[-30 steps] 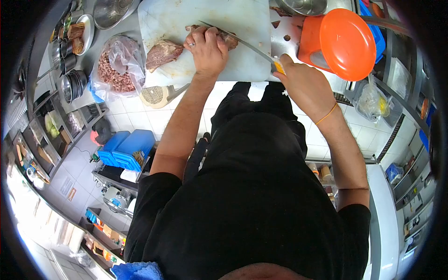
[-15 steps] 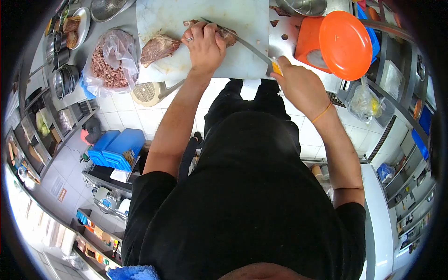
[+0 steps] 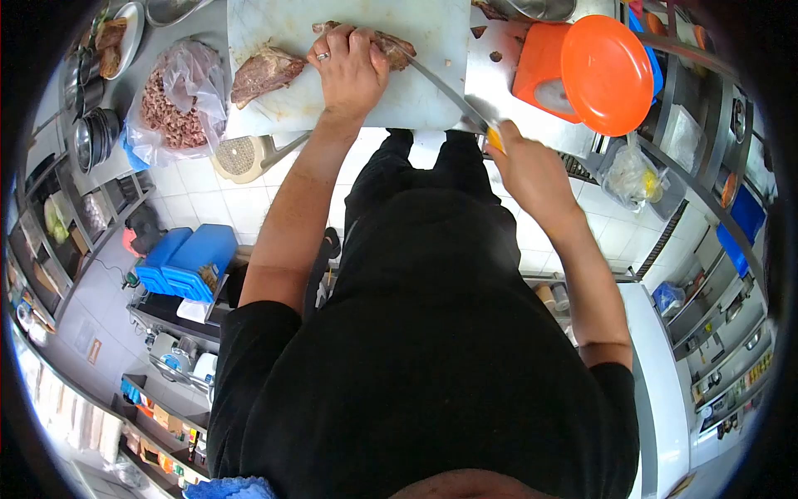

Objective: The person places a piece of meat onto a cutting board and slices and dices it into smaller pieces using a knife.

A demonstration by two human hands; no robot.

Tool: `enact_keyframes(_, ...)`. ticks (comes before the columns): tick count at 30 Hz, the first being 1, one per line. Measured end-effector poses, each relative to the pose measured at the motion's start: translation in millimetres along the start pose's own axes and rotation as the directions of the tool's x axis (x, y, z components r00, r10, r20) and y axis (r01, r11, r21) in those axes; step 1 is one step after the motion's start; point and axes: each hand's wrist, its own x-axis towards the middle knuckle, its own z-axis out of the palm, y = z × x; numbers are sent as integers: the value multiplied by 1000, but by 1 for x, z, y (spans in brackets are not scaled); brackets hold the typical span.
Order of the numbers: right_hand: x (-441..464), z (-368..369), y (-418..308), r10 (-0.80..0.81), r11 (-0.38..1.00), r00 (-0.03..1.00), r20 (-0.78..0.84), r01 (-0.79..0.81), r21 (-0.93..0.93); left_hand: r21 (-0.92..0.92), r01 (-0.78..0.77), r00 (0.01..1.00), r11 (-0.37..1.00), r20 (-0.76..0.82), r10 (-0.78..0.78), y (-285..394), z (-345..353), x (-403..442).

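My left hand (image 3: 351,73) presses down on a piece of cooked meat (image 3: 399,51), fingers curled over it and hiding its middle. In my right hand (image 3: 536,170) is a knife (image 3: 449,91), gripped by its yellow handle. Its blade slants up and left across the white cutting board (image 3: 287,21), and the far end meets the right part of that meat. Whether the edge has cut in I cannot tell. A second, larger chunk of meat (image 3: 266,75) lies on the board left of my left hand.
Left of the board sits a plastic bag of diced meat (image 3: 170,116), with a plate of meat pieces (image 3: 130,50) beyond. An orange plate (image 3: 607,75) leans over an orange container (image 3: 536,71) at right. Stacked metal bowls (image 3: 96,141) stand far left. A strainer-like beige item (image 3: 239,158) is below.
The knife has drawn back toward my right hand, so less of its blade lies over the meat. My left hand stays on the same piece. The whole view has shifted slightly.
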Motion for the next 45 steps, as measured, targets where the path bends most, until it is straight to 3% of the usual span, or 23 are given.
enact_keyframes(8, 4, 56, 17, 19, 999, 998, -64, -17, 35, -1, -14, 999, 1000, -30, 14, -4, -1, -1)
enact_keyframes(12, -1, 33, 23, 53, 998, 997, -60, -51, 35, -22, -42, 996, 999, -74, 40, -9, 8, -6)
enact_keyframes(15, -14, 10, 16, 56, 997, 997, -50, -53, 56, -11, 61, 998, 998, -9, -62, 12, -13, 4)
enact_keyframes(18, -21, -7, 4, -8, 1000, 999, -54, 9, 30, -75, 45, 998, 996, -40, -48, 16, -16, 6)
enact_keyframes(33, -24, -37, -29, 60, 990, 998, 29, -56, -128, -73, 19, 999, 997, -25, -21, 11, -12, 7)
enact_keyframes(39, 21, -29, -36, -43, 996, 999, -16, 42, -78, -57, 37, 999, 998, 15, -36, 12, -12, 8)
enact_keyframes(40, 29, -18, -34, -130, 988, 987, -96, 120, -98, -44, 42, 999, 998, 3, -42, 13, -13, 8)
enact_keyframes(43, 33, -15, -32, -129, 988, 987, -98, 119, -103, -15, 34, 999, 999, -36, -34, 8, -10, 6)
enact_keyframes(45, 15, -34, -34, -39, 994, 999, 10, 39, -106, -27, -11, 998, 1000, -58, 9, -8, 8, -3)
